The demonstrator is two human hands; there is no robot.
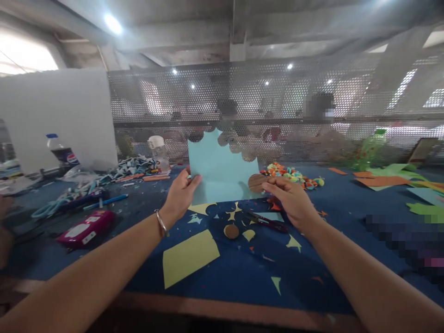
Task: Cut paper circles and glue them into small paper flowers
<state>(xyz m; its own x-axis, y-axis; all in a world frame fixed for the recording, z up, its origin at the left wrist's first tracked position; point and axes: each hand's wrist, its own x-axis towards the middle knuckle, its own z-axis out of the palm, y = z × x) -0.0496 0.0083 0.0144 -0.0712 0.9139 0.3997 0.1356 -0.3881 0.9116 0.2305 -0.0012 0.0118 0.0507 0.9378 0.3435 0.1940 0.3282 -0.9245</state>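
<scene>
Upright above the table is a light blue sheet of paper (pixel 222 169) whose top edge is cut into scallops. My left hand (pixel 180 192) pinches its left edge between thumb and fingers. In my right hand (pixel 289 199) a round brown disc (pixel 256 183) is gripped, overlapping the sheet's lower right corner; whether these fingers also hold the paper I cannot tell. Below the hands lie dark-handled scissors (pixel 267 222), a second brown disc (pixel 231 231) and a yellow paper piece (pixel 190 259) among small scraps.
A pile of colourful cut pieces (pixel 291 175) sits behind my right hand. Left are a magenta box (pixel 86 228), a blue pen (pixel 107 201), a clear bottle (pixel 159 152) and a cola bottle (pixel 62 150). Orange sheets (pixel 385 181) lie right. A perforated metal screen (pixel 194 101) stands behind.
</scene>
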